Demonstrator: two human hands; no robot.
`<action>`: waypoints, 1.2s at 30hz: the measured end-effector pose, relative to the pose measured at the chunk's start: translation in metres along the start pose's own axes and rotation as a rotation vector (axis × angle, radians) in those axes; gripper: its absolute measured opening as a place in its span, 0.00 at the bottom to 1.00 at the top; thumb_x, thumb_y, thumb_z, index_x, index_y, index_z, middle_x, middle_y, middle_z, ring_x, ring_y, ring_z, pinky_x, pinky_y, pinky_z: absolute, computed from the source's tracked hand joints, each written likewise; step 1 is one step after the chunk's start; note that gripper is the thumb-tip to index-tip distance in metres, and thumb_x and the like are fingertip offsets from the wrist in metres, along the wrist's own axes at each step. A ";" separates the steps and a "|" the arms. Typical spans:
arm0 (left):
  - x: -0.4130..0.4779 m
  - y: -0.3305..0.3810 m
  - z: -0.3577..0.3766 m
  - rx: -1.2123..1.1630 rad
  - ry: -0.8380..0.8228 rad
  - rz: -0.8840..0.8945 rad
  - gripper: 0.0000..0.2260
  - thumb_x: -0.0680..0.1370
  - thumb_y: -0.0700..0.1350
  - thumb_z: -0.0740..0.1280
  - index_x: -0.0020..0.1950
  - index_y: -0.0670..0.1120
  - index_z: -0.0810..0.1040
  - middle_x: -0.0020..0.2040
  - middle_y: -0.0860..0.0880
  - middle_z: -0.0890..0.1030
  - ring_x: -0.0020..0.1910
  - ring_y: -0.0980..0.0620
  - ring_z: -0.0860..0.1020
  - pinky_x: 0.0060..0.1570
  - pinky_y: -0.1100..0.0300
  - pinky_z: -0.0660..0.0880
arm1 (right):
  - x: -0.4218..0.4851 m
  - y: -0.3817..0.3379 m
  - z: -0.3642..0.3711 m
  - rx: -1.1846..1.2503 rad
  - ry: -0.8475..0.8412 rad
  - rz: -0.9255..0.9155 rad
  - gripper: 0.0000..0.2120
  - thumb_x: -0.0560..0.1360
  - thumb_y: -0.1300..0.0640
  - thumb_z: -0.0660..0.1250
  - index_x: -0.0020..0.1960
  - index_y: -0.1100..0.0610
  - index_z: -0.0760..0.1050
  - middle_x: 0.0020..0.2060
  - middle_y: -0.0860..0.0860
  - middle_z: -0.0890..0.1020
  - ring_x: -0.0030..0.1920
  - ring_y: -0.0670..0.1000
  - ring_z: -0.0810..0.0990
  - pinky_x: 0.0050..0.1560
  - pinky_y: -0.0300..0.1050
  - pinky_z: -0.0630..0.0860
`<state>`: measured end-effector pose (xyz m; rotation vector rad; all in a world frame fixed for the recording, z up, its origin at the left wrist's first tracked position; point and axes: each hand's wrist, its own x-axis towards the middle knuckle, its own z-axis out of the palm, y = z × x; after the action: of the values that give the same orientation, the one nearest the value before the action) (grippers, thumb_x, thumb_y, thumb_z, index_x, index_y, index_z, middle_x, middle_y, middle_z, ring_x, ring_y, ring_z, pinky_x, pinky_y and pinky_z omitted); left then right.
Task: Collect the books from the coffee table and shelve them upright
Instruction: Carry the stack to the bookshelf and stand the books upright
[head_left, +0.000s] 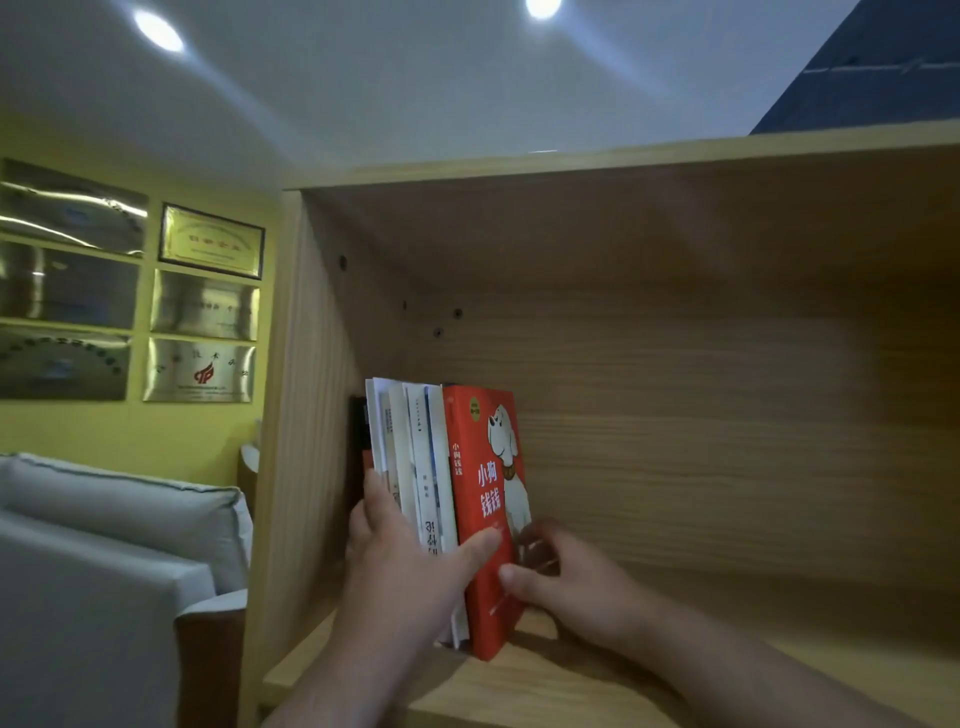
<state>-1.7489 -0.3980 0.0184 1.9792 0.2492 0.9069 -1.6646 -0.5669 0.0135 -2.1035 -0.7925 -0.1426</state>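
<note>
Your left hand (410, 561) clamps the upright books (415, 452), thumb across to the red book (483, 457). Your right hand (571, 577), at three o'clock, curls on its cover, seemingly squaring the row against the shelf wall (317, 415) at nine o'clock.

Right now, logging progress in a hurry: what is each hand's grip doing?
Left hand: grips the upright white-spined paperback books, thumb on the red rectangular dog-cover book.
Right hand: holds that red book by its lower cover.
</note>
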 end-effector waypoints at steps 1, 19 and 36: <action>0.001 -0.006 -0.007 -0.026 -0.041 0.029 0.53 0.62 0.66 0.76 0.79 0.61 0.47 0.73 0.54 0.66 0.71 0.50 0.69 0.67 0.42 0.72 | -0.005 -0.002 0.000 0.019 -0.048 -0.018 0.28 0.69 0.35 0.74 0.64 0.44 0.71 0.54 0.43 0.81 0.54 0.42 0.82 0.57 0.39 0.80; 0.006 -0.025 -0.023 0.222 -0.031 0.253 0.47 0.78 0.45 0.69 0.78 0.63 0.34 0.80 0.60 0.41 0.78 0.57 0.53 0.76 0.54 0.59 | 0.027 -0.018 0.037 0.093 -0.096 -0.133 0.35 0.73 0.46 0.75 0.75 0.44 0.61 0.63 0.39 0.79 0.61 0.37 0.79 0.61 0.32 0.76; 0.019 -0.019 -0.014 0.680 -0.370 0.317 0.48 0.78 0.54 0.68 0.65 0.67 0.22 0.66 0.54 0.14 0.76 0.48 0.26 0.79 0.45 0.46 | 0.035 -0.022 0.028 0.060 0.079 -0.169 0.33 0.80 0.52 0.66 0.76 0.30 0.54 0.72 0.36 0.71 0.71 0.40 0.73 0.73 0.47 0.71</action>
<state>-1.7420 -0.3686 0.0171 2.8339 0.0238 0.6706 -1.6546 -0.5196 0.0239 -1.9610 -0.9152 -0.2877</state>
